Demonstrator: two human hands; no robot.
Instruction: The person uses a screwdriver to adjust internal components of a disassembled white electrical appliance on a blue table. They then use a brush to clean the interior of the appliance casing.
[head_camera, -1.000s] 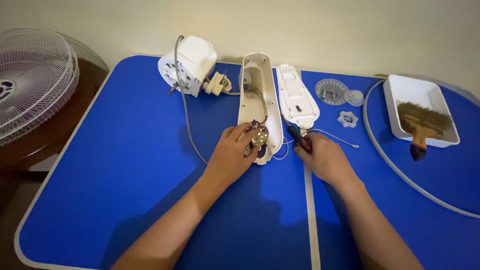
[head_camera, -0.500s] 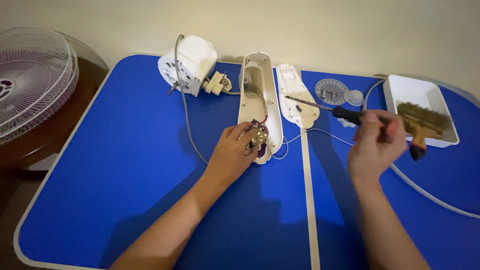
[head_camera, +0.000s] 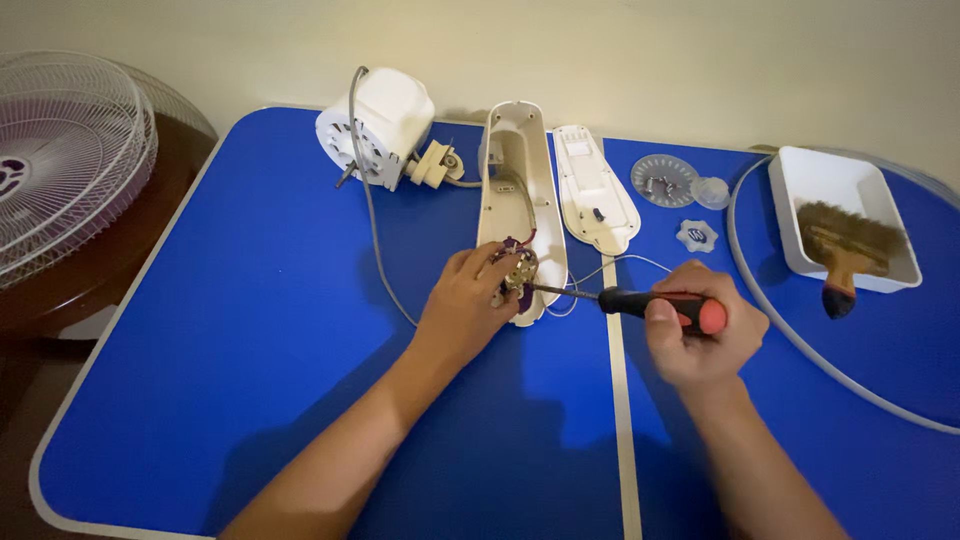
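Screwdriver (head_camera: 640, 303) swung onto brass switch (head_camera: 518, 270); right fingers (head_camera: 700, 330) gripping handle, left fingers (head_camera: 470, 295) pinching switch.

Dim warm indoor light from above, soft dark arm shadows, sharp centre, slight wide-angle bending at edges

On the table (head_camera: 250, 330), the open housing shell (head_camera: 520, 190) lies near the centre, running toward twelve o'clock. At its six o'clock end sits the switch assembly (head_camera: 518, 270), with the left hand (head_camera: 468, 300) touching it from seven o'clock. The screwdriver (head_camera: 640, 302) reaches it from three o'clock, held in the right hand (head_camera: 700, 335). The cover plate (head_camera: 595, 190) lies just beside the shell at three o'clock. The motor unit (head_camera: 380, 140) sits at ten o'clock of the shell. Farther at three o'clock the tray (head_camera: 835, 185) holds a brush (head_camera: 845, 245). Off the table at nine o'clock rests the fan guard (head_camera: 60, 160).
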